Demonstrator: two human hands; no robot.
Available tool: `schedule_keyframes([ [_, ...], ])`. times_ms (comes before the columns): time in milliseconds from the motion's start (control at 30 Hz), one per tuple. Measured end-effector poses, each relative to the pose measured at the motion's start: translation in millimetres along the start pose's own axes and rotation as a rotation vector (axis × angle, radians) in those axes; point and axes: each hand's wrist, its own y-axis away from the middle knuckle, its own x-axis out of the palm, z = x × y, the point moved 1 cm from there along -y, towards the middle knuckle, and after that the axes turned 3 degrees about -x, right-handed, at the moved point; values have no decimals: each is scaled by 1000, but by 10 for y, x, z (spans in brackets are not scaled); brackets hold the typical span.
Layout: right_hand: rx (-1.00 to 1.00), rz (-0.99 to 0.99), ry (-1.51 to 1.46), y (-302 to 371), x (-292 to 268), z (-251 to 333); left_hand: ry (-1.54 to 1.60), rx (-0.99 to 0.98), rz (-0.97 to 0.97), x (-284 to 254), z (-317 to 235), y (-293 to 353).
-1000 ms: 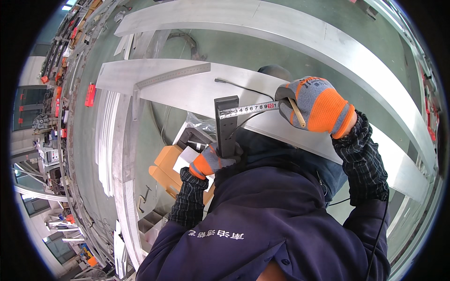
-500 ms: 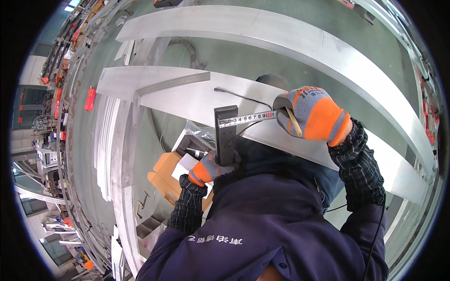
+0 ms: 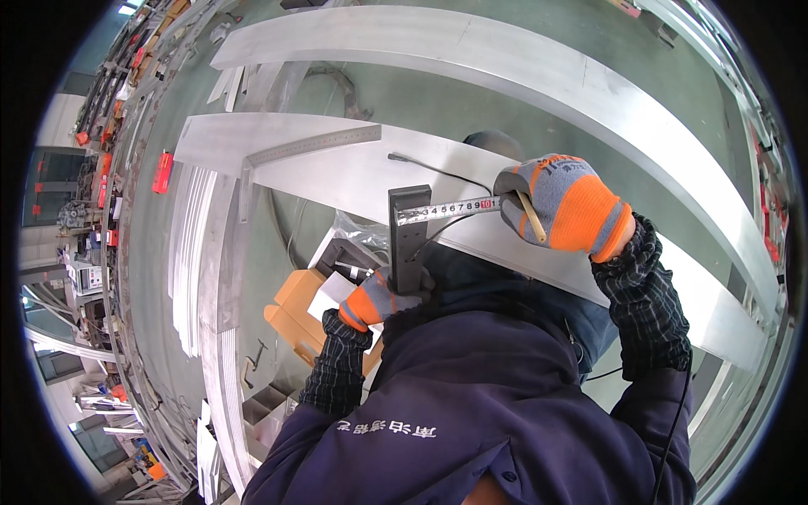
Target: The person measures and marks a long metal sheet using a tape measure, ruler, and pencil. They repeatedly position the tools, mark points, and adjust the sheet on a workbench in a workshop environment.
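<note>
My left hand [image 3: 374,302], in an orange and grey glove, is wrapped round the lower end of a black rectangular bar [image 3: 406,257]. Pulled straight between both hands, a tape measure blade [image 3: 450,210] lies with its left end across the bar's upper part. My right hand [image 3: 566,208], gloved alike, is closed at the blade's other end, and its fingers hide the tape's case. A thin tan stick like a pencil [image 3: 532,220] also sits in that hand. A black cable [image 3: 442,175] with a plug end rests on the silvery metal beam [image 3: 337,178] beyond the bar.
A metal carpenter's square [image 3: 324,143] lies on that beam; another long beam [image 3: 471,50] runs farther off. Left of my left hand stand an open cardboard box [image 3: 295,311] and a clamp [image 3: 253,364]. White strips [image 3: 190,261] are stacked at left, near a red object [image 3: 163,172].
The view has shifted very slightly. Both hands keep their grip, and the tape measure stays stretched to the black bar.
</note>
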Motion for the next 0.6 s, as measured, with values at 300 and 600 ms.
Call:
schedule_keyframes([
  [300,61,41,64,27,-73,64,23,4,-10,-7,78,-7],
  [600,66,55,42,-4,-39,30,53,-22,8,-7,14,1],
])
